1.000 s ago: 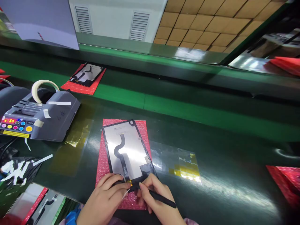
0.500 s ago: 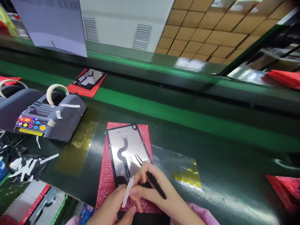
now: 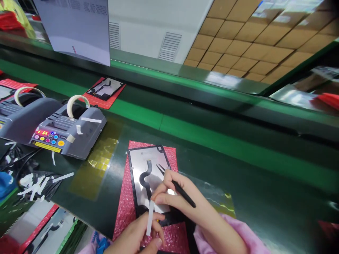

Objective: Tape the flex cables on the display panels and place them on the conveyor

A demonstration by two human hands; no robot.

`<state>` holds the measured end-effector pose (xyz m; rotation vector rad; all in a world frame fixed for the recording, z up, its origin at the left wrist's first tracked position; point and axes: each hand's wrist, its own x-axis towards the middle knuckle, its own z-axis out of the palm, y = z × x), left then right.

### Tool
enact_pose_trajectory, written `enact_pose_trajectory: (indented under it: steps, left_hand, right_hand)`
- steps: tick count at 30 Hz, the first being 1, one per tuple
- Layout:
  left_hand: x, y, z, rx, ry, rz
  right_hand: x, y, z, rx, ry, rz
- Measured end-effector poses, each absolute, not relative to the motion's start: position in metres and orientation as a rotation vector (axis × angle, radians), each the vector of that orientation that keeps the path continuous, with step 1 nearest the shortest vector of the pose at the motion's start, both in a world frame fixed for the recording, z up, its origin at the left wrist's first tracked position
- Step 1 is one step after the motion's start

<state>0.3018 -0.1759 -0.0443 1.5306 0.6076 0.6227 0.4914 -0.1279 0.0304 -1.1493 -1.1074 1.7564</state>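
Pink bubble wrap (image 3: 123, 211) on bench, display panel (image 3: 137, 158) atop. Left hand (image 3: 140, 229) at panel's near end, fingers curled; grip: can't tell. White strip (image 3: 150, 220) upright, top pinched by right hand (image 3: 176, 192) (black tweezers (image 3: 184, 194) tucked in too).

The left hand (image 3: 139, 231) and right hand (image 3: 180, 192) hide parts of the panel (image 3: 137, 160), its printing too small to read. Whether the left hand touches the white strip (image 3: 150, 218) is unclear. The left edge crops the leftmost tape dispenser (image 3: 31, 114); what seems a red sheet (image 3: 329, 231), lower right, is blurred.
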Motion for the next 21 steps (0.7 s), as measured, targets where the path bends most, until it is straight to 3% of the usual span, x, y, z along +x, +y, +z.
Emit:
enact_pose_trajectory:
  steps: [7, 16, 21]
  left_hand:
    - [0.304, -0.182, -0.061, 1.607, 0.699, 0.738]
    - [0.292, -0.155, -0.017, 2.261, 1.085, 0.668]
    - [0.288, -0.148, -0.019, 2.525, 1.26, 0.616]
  right_hand:
    - [0.487, -0.115, 0.024, -1.181, -1.176, 1.939]
    - [0.503, -0.069, 0.017, -1.301, -1.609, 1.678]
    - [0.492, -0.061, -0.004, -1.369, -1.788, 1.609]
